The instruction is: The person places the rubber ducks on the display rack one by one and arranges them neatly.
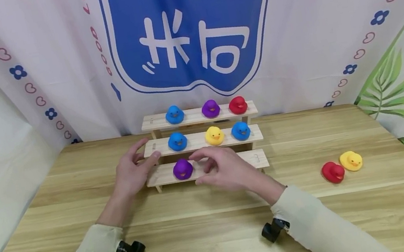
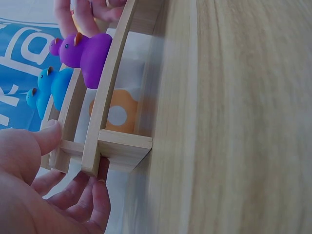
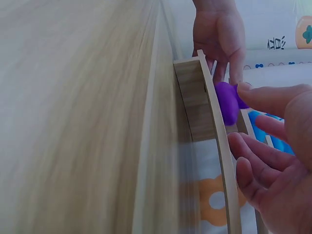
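Note:
A three-step wooden display stand (image 1: 208,140) stands on the table. My left hand (image 1: 131,170) holds its left end; in the left wrist view the thumb lies over a board while curled fingers reach the lowest board's end. My right hand (image 1: 224,168) hovers over the lowest step, thumb and fingers spread, just right of a purple rubber duck (image 1: 183,169). In the right wrist view the thumb overlaps that purple duck (image 3: 226,105); I cannot tell whether it touches. The middle step bears a blue duck (image 1: 177,141), a yellow duck (image 1: 214,136) and another blue duck (image 1: 240,131).
On the top step sit a blue duck (image 1: 174,115), a purple duck (image 1: 210,108) and a red duck (image 1: 238,105). A red duck (image 1: 333,172) and a yellow duck (image 1: 351,161) lie on the table (image 1: 213,247) at the right. A printed curtain (image 1: 71,54) hangs behind the stand.

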Demonstrator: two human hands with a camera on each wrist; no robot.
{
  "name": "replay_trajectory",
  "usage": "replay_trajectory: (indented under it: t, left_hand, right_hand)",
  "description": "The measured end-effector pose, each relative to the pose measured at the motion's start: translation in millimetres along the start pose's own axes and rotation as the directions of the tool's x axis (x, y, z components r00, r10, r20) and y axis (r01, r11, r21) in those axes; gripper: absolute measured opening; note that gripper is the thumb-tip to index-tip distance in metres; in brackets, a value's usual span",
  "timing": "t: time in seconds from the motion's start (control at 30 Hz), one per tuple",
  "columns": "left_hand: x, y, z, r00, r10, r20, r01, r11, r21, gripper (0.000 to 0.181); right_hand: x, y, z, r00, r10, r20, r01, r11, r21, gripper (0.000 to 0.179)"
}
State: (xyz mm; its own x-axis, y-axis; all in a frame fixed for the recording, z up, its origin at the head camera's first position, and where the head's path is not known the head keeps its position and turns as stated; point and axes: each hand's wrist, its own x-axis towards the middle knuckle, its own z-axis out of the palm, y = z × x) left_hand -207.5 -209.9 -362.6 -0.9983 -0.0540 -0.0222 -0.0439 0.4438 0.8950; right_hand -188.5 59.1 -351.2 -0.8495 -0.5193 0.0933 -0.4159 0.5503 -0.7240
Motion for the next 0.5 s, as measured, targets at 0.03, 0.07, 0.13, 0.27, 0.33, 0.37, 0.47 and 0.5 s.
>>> replay_trajectory:
  t: [0.03,0.07,0.13,0.27,0.33,0.37,0.47,0.5]
  left_hand:
    - [-0.2,0.2,-0.5,1.000,-0.001,-0.001,0.001,1.000,0.002,0.075]
    - [-0.5,0.4,-0.8,1.000,-0.001,-0.001,0.001,1.000,0.005,0.075]
    - [-0.9,0.8,-1.6,1.000,-0.003,-0.002,0.003,1.000,0.004,0.075]
    - [-1.4,1.2,-2.3,1.000,-0.005,-0.006,0.005,1.000,0.009,0.074]
    - [-1.4,1.1,-2.2,1.000,-0.003,-0.006,0.003,1.000,0.007,0.074]
    - [-1.3,1.1,-1.9,1.000,-0.002,-0.005,0.002,1.000,0.003,0.074]
    - [-1.0,0.5,-1.0,1.000,-0.001,-0.004,0.001,1.000,-0.003,0.073]
    - [-0.8,0.4,-0.6,1.000,-0.001,-0.003,0.001,1.000,-0.007,0.073]
  right_hand:
    - [-2.0,1,-2,1.000,-0.006,-0.003,0.006,1.000,-0.006,0.054]
    - [-4.2,1,-4,1.000,-0.012,-0.005,0.012,1.000,-0.012,0.053]
    - [-8.5,2,-8,1.000,-0.024,-0.014,0.024,1.000,-0.017,0.052]
    - [-17.1,4,-17,0.998,-0.041,-0.043,0.041,0.999,-0.016,0.051]
    - [-21.4,5,-22,0.997,-0.041,-0.061,0.040,0.999,-0.014,0.050]
    - [-23.9,6,-25,0.997,-0.038,-0.068,0.037,0.999,-0.014,0.050]
    - [-31.8,10,-33,0.995,-0.024,-0.093,0.023,1.000,-0.014,0.048]
    - [-34.6,11,-36,0.994,-0.020,-0.103,0.019,1.000,-0.015,0.048]
